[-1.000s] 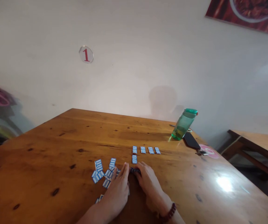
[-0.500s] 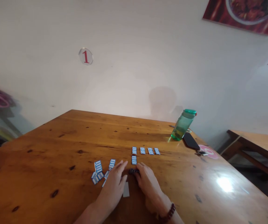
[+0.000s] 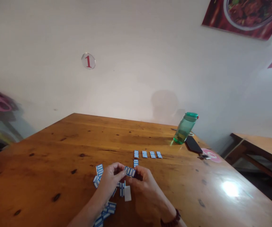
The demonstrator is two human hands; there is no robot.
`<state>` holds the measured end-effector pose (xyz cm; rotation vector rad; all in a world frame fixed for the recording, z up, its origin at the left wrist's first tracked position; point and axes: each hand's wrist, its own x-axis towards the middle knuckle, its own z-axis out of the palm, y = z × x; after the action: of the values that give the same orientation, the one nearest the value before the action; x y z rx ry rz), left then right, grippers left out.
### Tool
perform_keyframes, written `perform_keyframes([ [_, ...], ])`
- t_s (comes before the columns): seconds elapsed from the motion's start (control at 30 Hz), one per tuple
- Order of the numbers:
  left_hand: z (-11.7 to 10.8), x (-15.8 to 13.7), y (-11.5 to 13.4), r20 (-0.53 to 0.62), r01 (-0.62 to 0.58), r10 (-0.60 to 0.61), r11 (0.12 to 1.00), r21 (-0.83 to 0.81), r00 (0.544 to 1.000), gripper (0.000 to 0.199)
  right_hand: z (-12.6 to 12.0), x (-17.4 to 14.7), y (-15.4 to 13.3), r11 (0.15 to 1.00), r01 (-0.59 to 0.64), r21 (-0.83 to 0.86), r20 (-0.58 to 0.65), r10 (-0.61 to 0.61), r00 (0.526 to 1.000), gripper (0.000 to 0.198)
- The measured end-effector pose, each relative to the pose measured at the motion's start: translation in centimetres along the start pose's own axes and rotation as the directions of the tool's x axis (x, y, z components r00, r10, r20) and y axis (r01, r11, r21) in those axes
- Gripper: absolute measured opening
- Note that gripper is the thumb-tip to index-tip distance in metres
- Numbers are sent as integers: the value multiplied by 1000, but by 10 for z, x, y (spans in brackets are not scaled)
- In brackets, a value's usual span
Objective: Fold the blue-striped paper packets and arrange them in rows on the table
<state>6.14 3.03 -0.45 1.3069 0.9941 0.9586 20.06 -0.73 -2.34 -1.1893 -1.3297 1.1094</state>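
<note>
Knotty wooden table (image 3: 117,135) before a pale wall (image 3: 126,69). Small blue-and-white card (image 3: 129,171), barred with pale stripes, held above the table, pinched at opposite ends by the left hand (image 3: 110,179) and right hand (image 3: 145,182). Underside hidden; whether single or stacked, cannot tell. Left forearm (image 3: 88,205) partly covers the lower card pile (image 3: 109,208), which runs off the bottom edge.

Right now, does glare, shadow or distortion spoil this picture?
Head view: a white glare spot sits on the table at right; head view: a soft, rounded shadow falls on the wall; head view: the bottle leans, perhaps from lens stretch; head view: the held card shows little fine detail.
</note>
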Motion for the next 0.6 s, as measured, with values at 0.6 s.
perform_keyframes([
  [0.6, 0, -6, 6, 17, -240, 251, 899, 367, 968, 9, -3, -4, -17, 971, 106, -215, -155, -141, 978, 13],
])
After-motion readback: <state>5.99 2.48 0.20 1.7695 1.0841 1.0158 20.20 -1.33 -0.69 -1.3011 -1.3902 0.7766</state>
